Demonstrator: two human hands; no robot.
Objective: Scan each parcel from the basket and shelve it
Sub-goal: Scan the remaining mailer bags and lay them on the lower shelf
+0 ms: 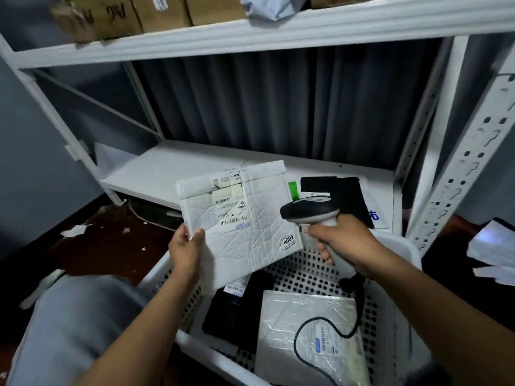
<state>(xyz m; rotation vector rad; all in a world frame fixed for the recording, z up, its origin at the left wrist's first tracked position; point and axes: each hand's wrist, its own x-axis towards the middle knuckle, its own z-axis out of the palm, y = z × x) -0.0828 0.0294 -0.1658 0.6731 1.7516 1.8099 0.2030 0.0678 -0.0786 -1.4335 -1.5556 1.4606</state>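
Left hand pinching the lower left corner of a white padded parcel at frame centre, above the white perforated basket, right hand just right of it gripping a scanner, its head beside the parcel's right edge, more parcels in the basket, white shelf behind

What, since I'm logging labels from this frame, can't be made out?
Head view:
Label text on mailer: too small, blurred; only "4009" reads.
Part of black parcel in basket: hidden by mailer.
Top-shelf boxes: blurred, cut off by top edge.
Trigger of scanner: hidden by right hand.
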